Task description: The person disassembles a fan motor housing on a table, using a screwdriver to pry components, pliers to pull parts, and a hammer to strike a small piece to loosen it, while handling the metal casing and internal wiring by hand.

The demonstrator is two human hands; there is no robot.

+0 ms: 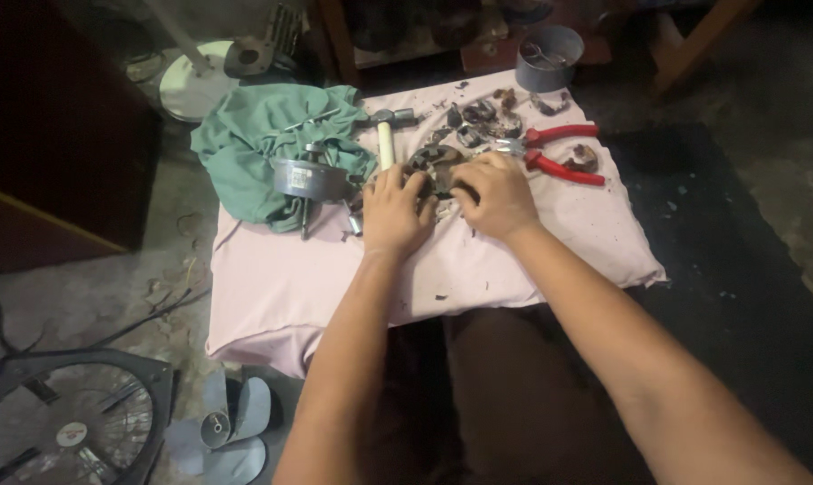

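- Your left hand (pixel 395 208) and right hand (pixel 493 194) both press fingers onto the stator (pixel 435 169) (pillow (pixel 281 278) is soft).
- It could tip; sharp scraps nearby could cut you.

Pink cushion (pixel 281 287) w/ green cloth (pixel 245 144), pliers (pixel 559 153), hammer (pixel 386 135)
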